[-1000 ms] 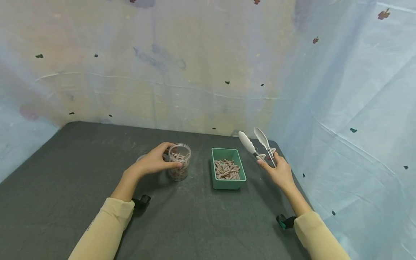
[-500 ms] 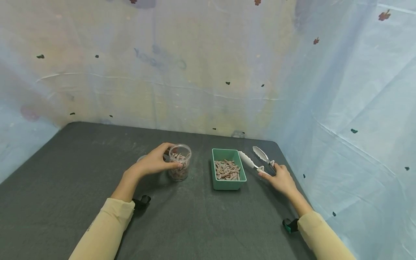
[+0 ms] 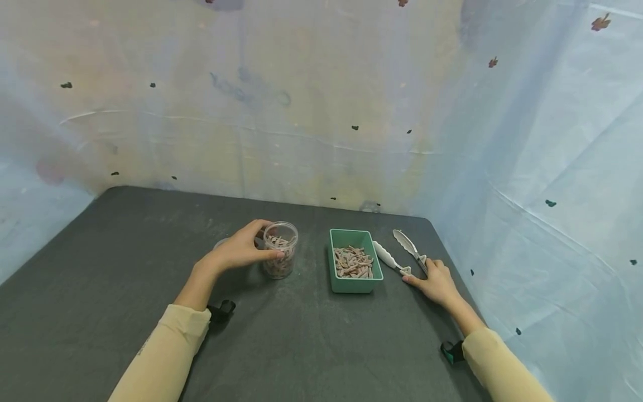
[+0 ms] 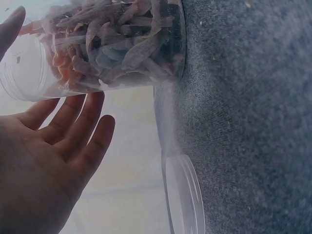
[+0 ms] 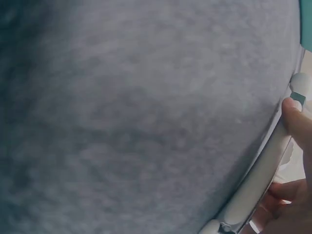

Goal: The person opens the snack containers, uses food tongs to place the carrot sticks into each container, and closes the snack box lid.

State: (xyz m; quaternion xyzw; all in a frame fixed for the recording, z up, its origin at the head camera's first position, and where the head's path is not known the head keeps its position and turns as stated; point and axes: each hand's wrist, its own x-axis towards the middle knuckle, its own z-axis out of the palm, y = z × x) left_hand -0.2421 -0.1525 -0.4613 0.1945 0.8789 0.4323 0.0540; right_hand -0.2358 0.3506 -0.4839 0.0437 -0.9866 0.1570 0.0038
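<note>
Thumb and fingers of my left hand (image 3: 238, 249) grip the sides of a clear plastic jar (image 3: 279, 268), which stands upright on the dark table. Curled, brownish strips (image 4: 109, 46) show through its wall, and its mouth is uncovered. At the right, my right hand (image 3: 438, 285) holds a pair of tongs (image 3: 385, 257) by the handles, thumb on one arm and fingers at the other. The tongs' white, scalloped heads are spread apart and low over the tabletop. Between the hands sits a green rectangular box (image 3: 355, 286) with similar strips (image 3: 353, 262) inside.
A round clear lid (image 4: 187, 195) lies on the table beside the jar, mostly behind my left hand in the head view. The dark table (image 3: 301, 346) ends at a pale plastic sheet (image 3: 301, 111) behind and to the right.
My right hand has lowered the tongs from raised above the table to close over it, right of the box. The left hand and jar have stayed in place.
</note>
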